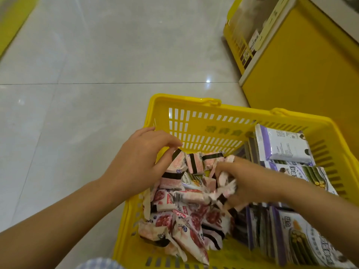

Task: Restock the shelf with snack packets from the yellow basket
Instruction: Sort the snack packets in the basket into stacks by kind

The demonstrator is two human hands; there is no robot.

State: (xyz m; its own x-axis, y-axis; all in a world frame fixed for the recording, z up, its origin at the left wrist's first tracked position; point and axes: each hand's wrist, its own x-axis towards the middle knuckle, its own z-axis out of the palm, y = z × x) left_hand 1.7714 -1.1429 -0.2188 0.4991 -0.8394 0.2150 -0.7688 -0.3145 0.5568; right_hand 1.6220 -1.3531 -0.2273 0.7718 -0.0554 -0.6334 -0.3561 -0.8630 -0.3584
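A yellow basket (204, 117) stands on the floor below me. Its left half holds a heap of small pink-and-white snack packets (186, 220) with black bands. Larger white-and-purple packets (283, 144) stand along its right side. My left hand (139, 162) reaches over the basket's left rim and holds a bunch of the small pink packets (178, 164) between fingers and thumb. My right hand (250, 181), blurred by motion, is down in the middle of the basket, gripping a few small pink packets (225, 189).
A yellow shelf unit (303, 61) stands at the upper right, with a second yellow basket (235, 35) beside it. Pale glossy floor tiles (97, 74) spread to the left and ahead. Another yellow edge (11, 18) shows at the top left.
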